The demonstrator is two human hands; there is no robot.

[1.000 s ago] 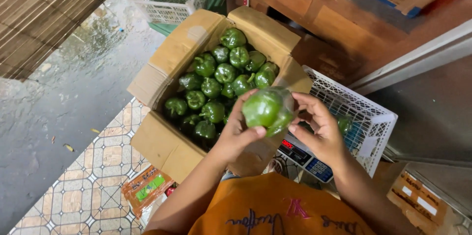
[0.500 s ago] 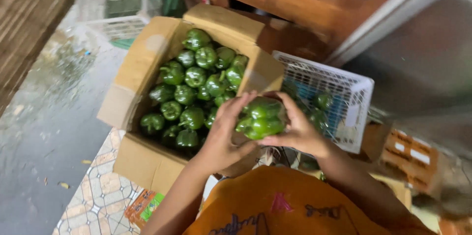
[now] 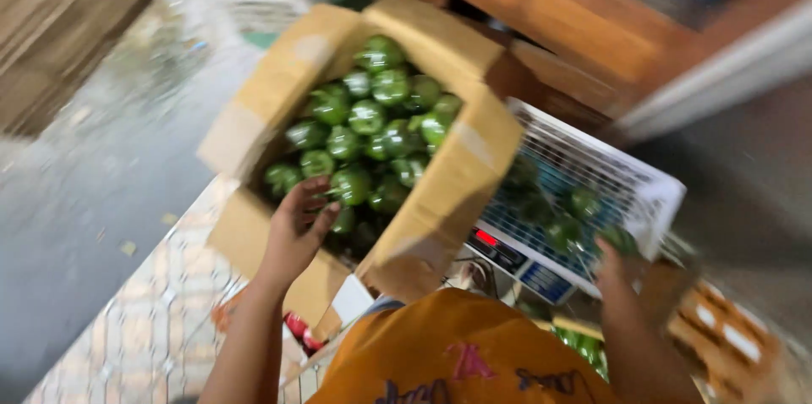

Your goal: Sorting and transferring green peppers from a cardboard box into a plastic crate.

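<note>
Left hand (image 3: 298,226): fingers curled, reaching into box at its 7 o'clock edge, touching a pepper (image 3: 349,185); grasp unclear.
Right hand (image 3: 622,273): blurred at crate's 5 o'clock corner; state cannot be told.
Box (image 3: 254,108): cardboard, flaps open, full of green peppers.
Crate (image 3: 651,192): white, on scale (image 3: 516,260), few peppers inside.

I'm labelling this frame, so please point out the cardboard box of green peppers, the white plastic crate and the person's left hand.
cardboard box (image 3: 448,192): head view, on its right flap.
white plastic crate (image 3: 655,192): head view, on its right rim.
left hand (image 3: 298,226): head view, on the back of the hand.
</note>
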